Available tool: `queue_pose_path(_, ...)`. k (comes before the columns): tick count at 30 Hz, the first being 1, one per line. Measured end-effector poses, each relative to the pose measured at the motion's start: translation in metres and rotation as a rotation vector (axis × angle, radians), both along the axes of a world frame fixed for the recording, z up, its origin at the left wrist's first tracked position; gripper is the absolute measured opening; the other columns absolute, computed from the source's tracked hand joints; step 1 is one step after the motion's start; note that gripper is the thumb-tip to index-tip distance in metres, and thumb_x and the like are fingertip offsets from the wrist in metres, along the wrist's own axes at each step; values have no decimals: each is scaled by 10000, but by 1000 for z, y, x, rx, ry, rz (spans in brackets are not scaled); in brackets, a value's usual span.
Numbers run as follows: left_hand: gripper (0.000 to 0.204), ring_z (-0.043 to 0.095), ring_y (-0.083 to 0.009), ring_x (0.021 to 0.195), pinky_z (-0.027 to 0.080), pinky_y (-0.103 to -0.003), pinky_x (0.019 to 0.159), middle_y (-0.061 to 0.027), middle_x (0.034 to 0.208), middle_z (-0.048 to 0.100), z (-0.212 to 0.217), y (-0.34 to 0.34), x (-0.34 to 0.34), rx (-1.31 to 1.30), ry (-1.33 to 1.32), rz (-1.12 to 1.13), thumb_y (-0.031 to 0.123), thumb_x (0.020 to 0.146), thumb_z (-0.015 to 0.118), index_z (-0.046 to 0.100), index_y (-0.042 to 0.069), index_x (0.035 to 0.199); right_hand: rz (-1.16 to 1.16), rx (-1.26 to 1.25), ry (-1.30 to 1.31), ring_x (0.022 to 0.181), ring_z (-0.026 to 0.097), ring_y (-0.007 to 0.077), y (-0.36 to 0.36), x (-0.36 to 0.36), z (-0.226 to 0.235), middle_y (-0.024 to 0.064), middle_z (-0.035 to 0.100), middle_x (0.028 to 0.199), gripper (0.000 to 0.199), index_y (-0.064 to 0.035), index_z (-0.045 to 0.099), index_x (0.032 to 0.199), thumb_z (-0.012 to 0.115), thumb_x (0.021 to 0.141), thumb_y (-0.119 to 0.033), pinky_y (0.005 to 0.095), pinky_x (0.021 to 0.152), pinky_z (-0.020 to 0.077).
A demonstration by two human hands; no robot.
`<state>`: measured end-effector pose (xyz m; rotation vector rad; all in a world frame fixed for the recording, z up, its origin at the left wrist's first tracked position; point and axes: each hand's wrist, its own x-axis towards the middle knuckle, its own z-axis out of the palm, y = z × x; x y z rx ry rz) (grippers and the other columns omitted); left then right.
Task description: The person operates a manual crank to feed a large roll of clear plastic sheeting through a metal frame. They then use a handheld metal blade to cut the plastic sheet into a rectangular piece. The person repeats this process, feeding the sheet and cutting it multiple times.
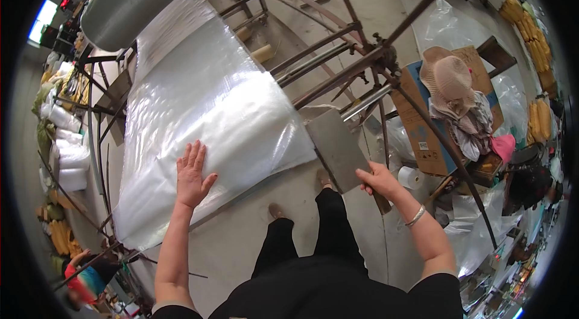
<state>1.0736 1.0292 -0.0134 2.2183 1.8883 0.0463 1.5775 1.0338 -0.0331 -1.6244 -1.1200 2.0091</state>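
Note:
A wide sheet of clear plastic film [175,96] stretches over a frame in front of me, drawn from a large roll [142,2] at the far left. On the near part of the film my left hand [194,177] lies flat, its fingers stretched out and the thumb apart. My right hand [380,180] is closed on the near right corner of a grey rectangular plate [338,150]. The plate is held just off the film's right edge. Whether it is metal or board I cannot tell.
Rusty metal bars [338,78] cross at the right of the film. Beyond them stands a cardboard box [431,150] with a sun hat [446,81] and cloths on it. A small white roll [410,178] sits on the floor. Another person [84,280] is at the lower left.

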Motion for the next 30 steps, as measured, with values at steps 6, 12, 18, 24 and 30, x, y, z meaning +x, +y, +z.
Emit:
queue_pose_path(6,805,163,-314,1449,172,-553,1118,-68,1567,227,6,-1,9,-5,51,17,522,817,610,333,140,1469,207,-90,19,485,490,54,-7,-53,-2,12,557,640,325,-10,574,1117,608,927,-272,214,436,401)
queue_pose_path(12,836,172,-304,1444,178,-562,1111,-54,1567,219,4,-6,15,1,111,32,561,786,631,349,159,1462,286,-193,28,475,473,62,2,-86,-23,12,550,626,304,-7,581,1061,623,917,-271,223,418,391)
queue_pose_path(18,840,152,-319,1452,117,-560,1129,-65,1569,216,-7,-10,13,39,129,8,643,823,530,314,158,1474,301,-207,66,478,472,74,18,-97,-30,15,526,611,297,14,558,1006,614,921,-266,227,440,382)
queue_pose_path(24,890,125,-293,1459,87,-545,1138,-38,1576,191,-11,-18,13,47,149,38,648,781,571,274,202,1491,361,-226,-76,459,470,74,6,-80,-7,27,532,595,277,29,580,970,616,909,-239,240,410,379)
queue_pose_path(30,906,108,-279,1464,47,-530,1152,-29,1580,179,-16,-12,11,89,151,16,640,775,585,242,221,1502,343,-157,33,446,463,75,46,-123,-45,18,530,591,244,10,560,919,613,910,-229,241,405,373)
